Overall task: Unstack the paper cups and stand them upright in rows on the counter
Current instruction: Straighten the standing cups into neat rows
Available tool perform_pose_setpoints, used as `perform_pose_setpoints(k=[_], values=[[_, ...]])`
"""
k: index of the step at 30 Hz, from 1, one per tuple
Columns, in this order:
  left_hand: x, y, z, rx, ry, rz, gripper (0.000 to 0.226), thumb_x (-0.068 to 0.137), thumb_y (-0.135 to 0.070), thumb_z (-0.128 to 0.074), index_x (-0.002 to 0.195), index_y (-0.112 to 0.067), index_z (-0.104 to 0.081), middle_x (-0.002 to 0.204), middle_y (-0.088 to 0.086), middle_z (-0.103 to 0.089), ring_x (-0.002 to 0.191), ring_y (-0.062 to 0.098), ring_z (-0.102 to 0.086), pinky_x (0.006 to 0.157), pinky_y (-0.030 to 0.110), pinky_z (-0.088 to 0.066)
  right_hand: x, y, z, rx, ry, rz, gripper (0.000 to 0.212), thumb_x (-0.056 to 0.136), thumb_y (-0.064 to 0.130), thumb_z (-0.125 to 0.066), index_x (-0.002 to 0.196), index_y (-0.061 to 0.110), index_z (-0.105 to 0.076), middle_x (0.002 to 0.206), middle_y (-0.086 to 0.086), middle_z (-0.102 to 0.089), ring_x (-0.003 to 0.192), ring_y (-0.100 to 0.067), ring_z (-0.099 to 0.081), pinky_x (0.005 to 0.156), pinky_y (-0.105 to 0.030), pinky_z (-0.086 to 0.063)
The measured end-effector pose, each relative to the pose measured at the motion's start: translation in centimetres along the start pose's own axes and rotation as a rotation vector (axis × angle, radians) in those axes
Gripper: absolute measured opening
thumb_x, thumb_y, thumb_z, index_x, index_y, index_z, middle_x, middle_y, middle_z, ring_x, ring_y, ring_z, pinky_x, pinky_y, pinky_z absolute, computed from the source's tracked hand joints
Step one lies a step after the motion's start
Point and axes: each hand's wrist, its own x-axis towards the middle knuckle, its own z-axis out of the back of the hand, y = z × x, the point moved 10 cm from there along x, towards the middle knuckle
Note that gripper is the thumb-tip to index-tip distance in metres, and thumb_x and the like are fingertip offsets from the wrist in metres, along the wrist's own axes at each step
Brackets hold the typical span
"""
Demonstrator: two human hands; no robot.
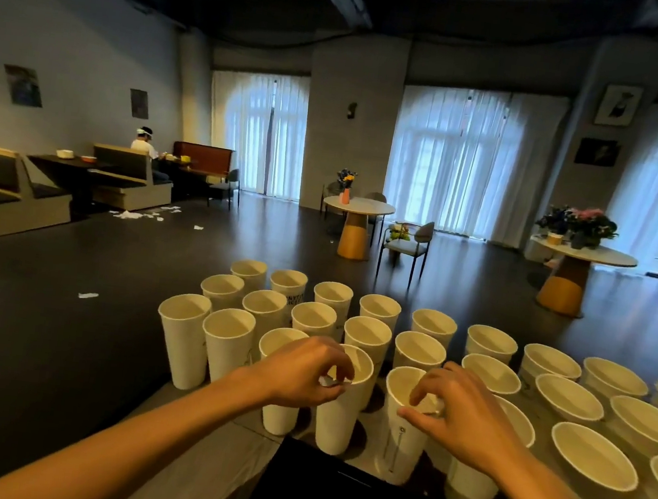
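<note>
**Cups light and crushable — pinch at the rim**

Since these are thin paper cups, they'll prob. weigh next to nothing, dent under a squeeze & tip easily; the rolled rim looks the stiffest place to hold. Left hand (306, 371) pinches the rim of a tall cup (341, 408) at the front of the rows; right hand (464, 415) pinches the rim of the cup beside it (405, 420). Both stand upright on the counter (254, 443) — pale, narrow, its edge just left of the cups. Behind the rows: dark floor, round table (359, 207), curtained windows.
</note>
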Motion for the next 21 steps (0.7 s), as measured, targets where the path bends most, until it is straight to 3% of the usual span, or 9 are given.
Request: perform_pose_setpoints(k=[4, 9, 13, 17, 21], values=[[-0.9, 1.4, 1.4, -0.03, -0.088, 0.014, 0.027, 0.091, -0.033, -0.068, 0.116, -0.026, -0.068, 0.112, -0.012, -0.065, 0.087, 0.003, -0.06, 0.072, 0.019, -0.056, 0.7, 1.1, 0.8, 0.02, -0.097, 0.013, 0.032, 0.081, 0.066, -0.061, 0.098, 0.04, -0.07, 0.11, 0.022, -0.058, 0.1, -0.001, -0.052, 0.088, -0.019, -0.045], [-3.4, 4.8, 5.1, 0.002, -0.237, 0.093, 0.022, 0.091, -0.032, -0.068, 0.111, -0.025, -0.07, 0.11, -0.014, -0.061, 0.083, 0.004, -0.058, 0.066, 0.019, -0.053, 2.1, 3.3, 0.8, 0.074, -0.147, 0.06, 0.025, 0.082, 0.057, -0.067, 0.095, 0.036, -0.071, 0.107, 0.019, -0.06, 0.1, -0.001, -0.052, 0.084, -0.018, -0.045], [-6.9, 9.2, 8.7, 0.05, -0.355, 0.243, 0.012, 0.088, -0.03, -0.071, 0.099, -0.025, -0.071, 0.097, -0.014, -0.063, 0.076, -0.002, -0.056, 0.062, 0.014, -0.047, 3.4, 6.6, 0.1, 0.139, -0.178, 0.109, 0.027, 0.083, 0.055, -0.067, 0.1, 0.035, -0.071, 0.112, 0.017, -0.063, 0.1, -0.002, -0.053, 0.089, -0.022, -0.05], [-10.1, 13.3, 9.2, 0.154, -0.313, 0.388, 0.024, 0.082, -0.036, -0.076, 0.105, -0.029, -0.071, 0.103, -0.015, -0.066, 0.086, 0.002, -0.06, 0.07, 0.017, -0.054, 4.9, 10.4, -1.4, 0.051, -0.161, 0.193, 0.04, 0.082, 0.061, -0.064, 0.111, 0.034, -0.069, 0.121, 0.015, -0.061, 0.114, -0.006, -0.052, 0.097, -0.024, -0.043], [-11.1, 15.0, 7.9, 0.187, -0.262, 0.449, 0.029, 0.086, -0.033, -0.074, 0.113, -0.024, -0.071, 0.112, -0.008, -0.069, 0.096, 0.008, -0.065, 0.079, 0.018, -0.055, 5.9, 11.3, -2.7, -0.094, -0.035, 0.161, 0.042, 0.077, 0.061, -0.068, 0.105, 0.031, -0.07, 0.111, 0.011, -0.063, 0.102, -0.009, -0.047, 0.085, -0.021, -0.037]])
